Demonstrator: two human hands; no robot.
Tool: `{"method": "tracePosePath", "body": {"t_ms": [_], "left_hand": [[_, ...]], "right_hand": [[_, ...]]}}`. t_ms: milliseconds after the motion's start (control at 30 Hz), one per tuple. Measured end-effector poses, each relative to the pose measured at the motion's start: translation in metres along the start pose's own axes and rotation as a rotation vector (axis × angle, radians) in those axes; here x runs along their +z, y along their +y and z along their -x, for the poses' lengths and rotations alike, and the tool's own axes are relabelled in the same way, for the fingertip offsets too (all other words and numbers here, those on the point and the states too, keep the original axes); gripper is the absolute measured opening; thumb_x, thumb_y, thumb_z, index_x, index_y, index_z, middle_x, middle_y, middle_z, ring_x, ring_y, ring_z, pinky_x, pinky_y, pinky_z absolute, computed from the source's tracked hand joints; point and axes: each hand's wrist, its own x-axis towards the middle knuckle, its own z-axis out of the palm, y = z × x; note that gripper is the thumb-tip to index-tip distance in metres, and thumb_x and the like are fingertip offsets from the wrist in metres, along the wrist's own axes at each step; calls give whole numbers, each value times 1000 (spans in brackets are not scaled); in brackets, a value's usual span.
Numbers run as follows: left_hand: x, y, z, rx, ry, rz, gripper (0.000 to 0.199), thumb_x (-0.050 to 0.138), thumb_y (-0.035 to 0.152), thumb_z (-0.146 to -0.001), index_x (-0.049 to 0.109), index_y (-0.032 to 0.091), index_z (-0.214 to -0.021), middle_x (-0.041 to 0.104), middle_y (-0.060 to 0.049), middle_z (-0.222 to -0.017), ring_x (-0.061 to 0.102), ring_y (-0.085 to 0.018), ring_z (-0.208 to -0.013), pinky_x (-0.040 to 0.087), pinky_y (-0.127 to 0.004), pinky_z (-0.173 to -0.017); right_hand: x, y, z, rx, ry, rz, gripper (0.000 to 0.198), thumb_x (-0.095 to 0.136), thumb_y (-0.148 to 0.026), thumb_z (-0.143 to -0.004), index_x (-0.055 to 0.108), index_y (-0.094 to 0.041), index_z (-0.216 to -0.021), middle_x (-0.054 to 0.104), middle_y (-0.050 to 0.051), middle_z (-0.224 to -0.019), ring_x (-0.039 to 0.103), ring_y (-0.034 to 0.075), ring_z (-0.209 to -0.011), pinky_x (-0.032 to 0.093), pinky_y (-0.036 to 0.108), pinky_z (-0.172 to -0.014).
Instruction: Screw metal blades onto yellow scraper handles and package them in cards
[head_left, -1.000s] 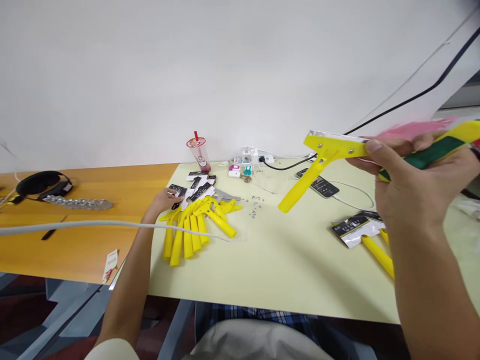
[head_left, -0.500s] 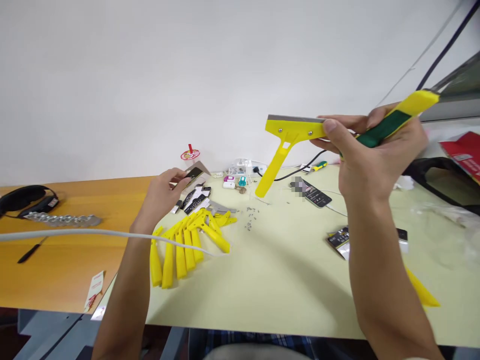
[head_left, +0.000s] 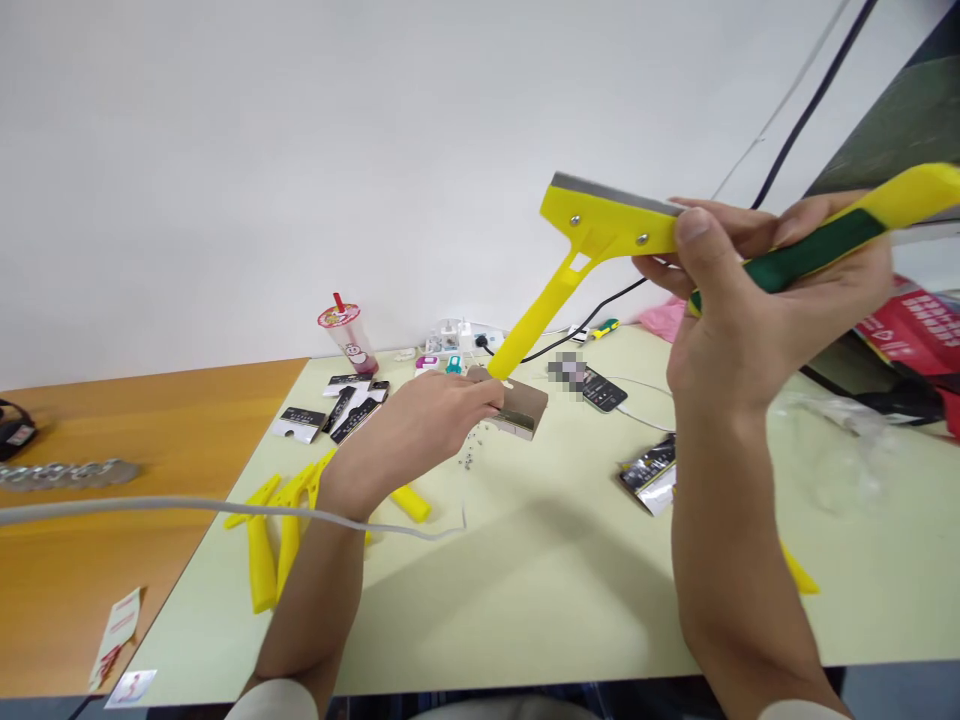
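Observation:
In my right hand (head_left: 739, 320), raised high, is a yellow scraper (head_left: 600, 235) with a grey blade edge on top and two screws in its head. Thumb and fingers pinch the head's right end, while the short handle slants down to the left. The same hand also holds a yellow-and-green tool handle (head_left: 817, 250) across the palm; its working end is out of view. My left hand (head_left: 424, 425) grips a flat brownish cardboard packet (head_left: 525, 408) over the table, below the scraper. Several more yellow scraper bodies (head_left: 261, 560) lie beneath my left forearm, partly hidden.
Small screws (head_left: 469, 455) lie scattered mid-table. Black-and-white packets (head_left: 298, 423) sit at the left, near a drink cup (head_left: 352, 340). A phone (head_left: 604, 390) and a foil packet (head_left: 649, 475) are at the right. A pale cable (head_left: 225, 506) crosses the foreground.
My left hand has moved right, bringing the packet from above the left pile to below the scraper. The scraper in my right hand has risen slightly and tilted. The view has shifted.

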Motion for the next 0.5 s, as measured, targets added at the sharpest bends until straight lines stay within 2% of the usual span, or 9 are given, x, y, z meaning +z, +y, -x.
{"method": "tracePosePath", "body": {"t_ms": [133, 233, 300, 367, 500], "left_hand": [[0, 12, -5, 136, -305, -391, 9, 74, 33, -99, 74, 27, -92, 71, -5, -85, 70, -28, -90, 51, -37, -84], [-4, 22, -8, 252, -421, -765, 19, 56, 26, -109, 72, 23, -100, 73, -5, -92, 68, -25, -90, 48, -37, -84], [-6, 25, -9, 298, -432, -919, 23, 50, 23, -112, 71, 22, -103, 73, -5, -95, 66, -23, -89, 46, -36, -80], [-8, 25, -9, 325, -404, -959, 24, 49, 23, -113, 71, 21, -105, 71, -5, -95, 65, -22, -89, 45, -35, -78], [-9, 20, -12, 351, -420, -883, 26, 47, 23, -113, 72, 21, -108, 71, -5, -99, 65, -21, -93, 46, -34, -79]], "right_hand": [[-1, 9, 4, 89, -63, 3, 44, 91, -24, -78, 48, -27, -88, 80, 0, -82, 84, 28, -95, 75, 47, -74], [-1, 15, 9, 144, -121, -5, 44, 93, -26, -78, 51, -25, -90, 82, 4, -85, 84, 31, -96, 75, 46, -72], [0, 18, 14, 195, -166, 5, 43, 95, -25, -77, 53, -24, -89, 83, 5, -85, 84, 32, -95, 74, 46, -69], [0, 21, 18, 256, -214, 34, 42, 95, -25, -78, 54, -25, -87, 83, 5, -86, 84, 30, -92, 75, 46, -70], [-1, 31, 22, 390, -309, 88, 43, 97, -28, -77, 54, -26, -85, 84, 5, -89, 82, 26, -77, 75, 46, -72]]}}
